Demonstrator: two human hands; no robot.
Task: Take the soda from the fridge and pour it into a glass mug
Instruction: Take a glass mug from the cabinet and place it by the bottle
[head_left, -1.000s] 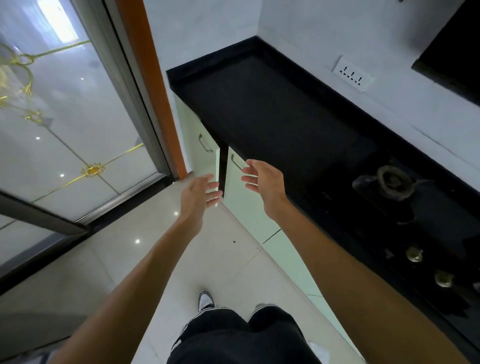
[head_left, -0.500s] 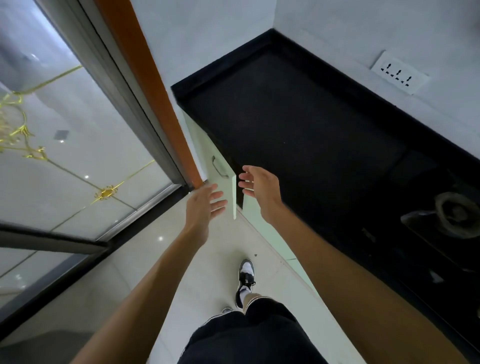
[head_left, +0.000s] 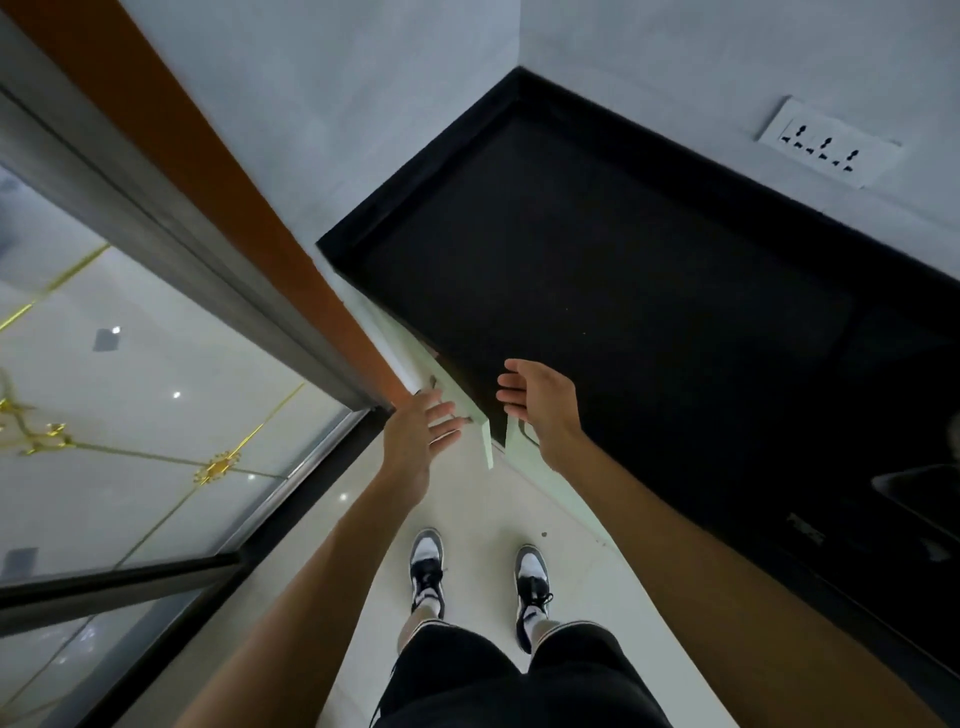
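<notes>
No soda, fridge or glass mug shows in the head view. My left hand (head_left: 423, 434) is stretched out with fingers apart, its fingertips at the handle of a pale green cabinet door (head_left: 480, 431) that stands slightly ajar under the counter. My right hand (head_left: 540, 402) hovers open just right of that door's edge, over the front lip of the black countertop (head_left: 597, 291). Neither hand holds anything.
A glass sliding door (head_left: 156, 395) with a dark frame and an orange jamb (head_left: 208, 171) runs along my left. A white socket strip (head_left: 828, 143) sits on the wall behind the counter. A stove edge (head_left: 919, 499) shows at the far right. My feet stand on pale floor tiles (head_left: 483, 509).
I have stepped closer to the counter's corner and the view has tilted down. The left hand has reached forward to the ajar cabinet door; the stove has slid almost out of view.
</notes>
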